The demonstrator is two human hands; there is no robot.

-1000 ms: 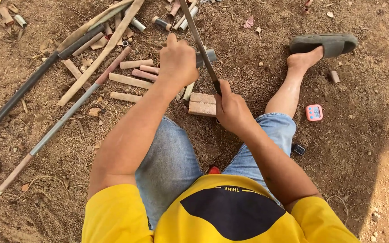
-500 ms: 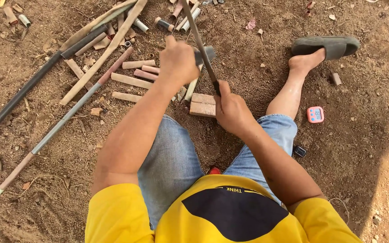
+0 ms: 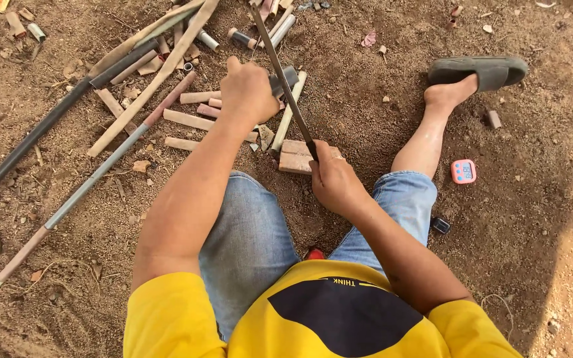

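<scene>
- Head view: right hand (image 3: 334,182) grips a long blade (image 3: 281,73) by its handle.
- Left hand (image 3: 250,89) clamps a grey pipe piece (image 3: 286,79) on the dirt ground (image 3: 532,252).
- Blade crosses the pipe piece, above a wooden block (image 3: 294,158).

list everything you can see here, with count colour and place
blade: one, dark, long, running up from the right hand
block: one, tan wood, on the dirt under the blade
cut sticks: several, tan, left of the block
long poles: a few, black, grey and tan, slanting at left
sandal: one, grey-green, upper right, by the foot
timer: one, pink, on the dirt at right
left hand: gripping a piece near the blade
right hand: gripping the blade's lower end
</scene>
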